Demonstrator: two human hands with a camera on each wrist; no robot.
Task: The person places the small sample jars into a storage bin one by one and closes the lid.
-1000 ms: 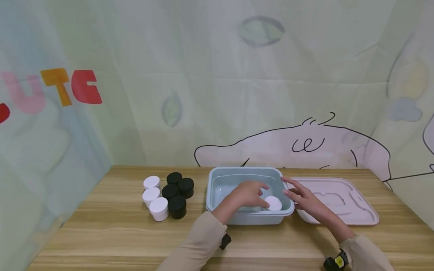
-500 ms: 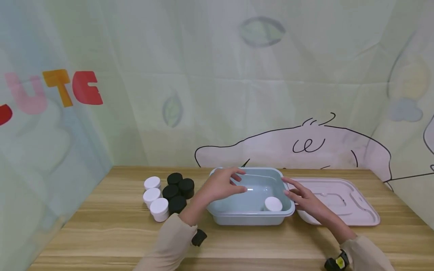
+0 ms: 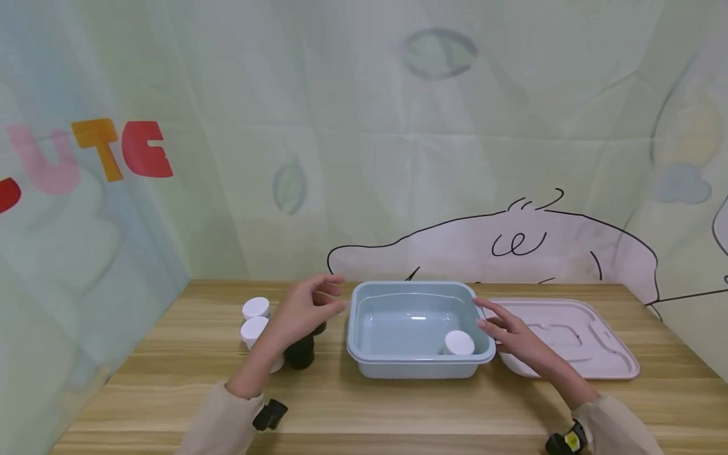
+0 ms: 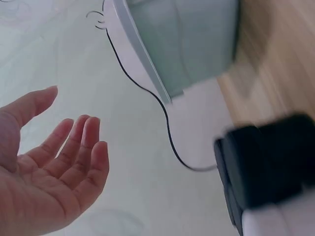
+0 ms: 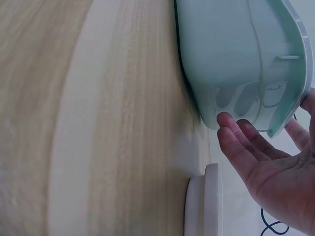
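My left hand [image 3: 301, 311] hovers over the black-lidded jars [image 3: 300, 354] with fingers loosely bent; nothing is in it, as the left wrist view also shows. It hides most of these jars. Several white jars [image 3: 253, 328] stand just left of them, partly behind my wrist. My right hand [image 3: 514, 336] touches the right rim of the light blue plastic tub [image 3: 418, 369]. In the right wrist view its fingers [image 5: 241, 147] lie extended along the tub's outer end wall. Inside the tub, at its front right corner, sits one white jar [image 3: 459, 342].
A pale pink lid [image 3: 611, 361] lies flat on the wooden table [image 3: 398, 417], right of the tub and partly behind my right hand. A printed cloth backdrop [image 3: 364, 158] rises behind the table's far edge. Each wrist wears a black strapped device [image 3: 270, 415].
My left hand has let go of the white jar in the tub, lifted out and swung left over the black jars. My right hand stays at the tub's rim.
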